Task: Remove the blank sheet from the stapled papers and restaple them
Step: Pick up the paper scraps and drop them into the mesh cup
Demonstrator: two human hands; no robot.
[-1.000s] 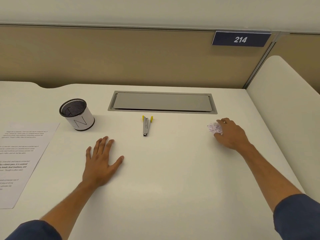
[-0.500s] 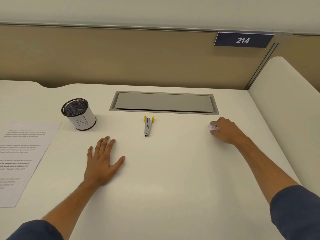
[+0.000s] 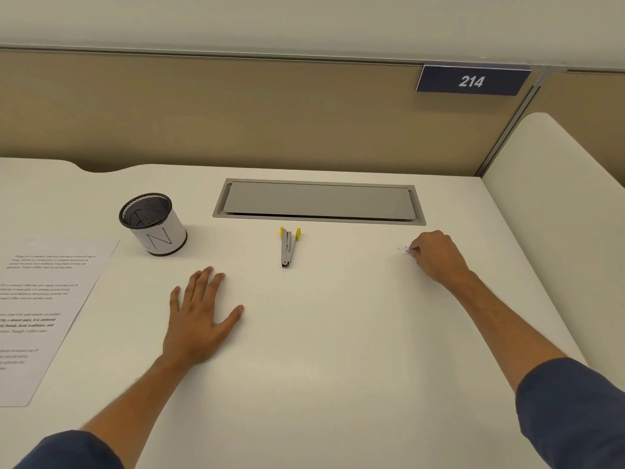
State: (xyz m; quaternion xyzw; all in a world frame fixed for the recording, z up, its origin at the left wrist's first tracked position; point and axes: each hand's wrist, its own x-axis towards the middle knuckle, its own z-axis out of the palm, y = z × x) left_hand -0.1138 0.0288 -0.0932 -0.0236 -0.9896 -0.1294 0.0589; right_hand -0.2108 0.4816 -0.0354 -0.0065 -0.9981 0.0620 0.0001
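Left hand (image 3: 199,319) is lying flat on the desk (image 3: 321,367), fingers straight, holding nothing. Printed papers (image 3: 50,299) are lying at the left edge, well apart from both hands; whether they are stapled cannot be told. Right hand (image 3: 436,257) is curling tightly round a crumpled wad (image 3: 405,250), only a scrap showing past the knuckles. Stapler (image 3: 287,247) is sitting between the hands, untouched, mesh cup (image 3: 154,225) beyond the left hand. Judgement: the removed sheet is being disposed of; next move calls for dropping the wad, then bringing papers and stapler together.
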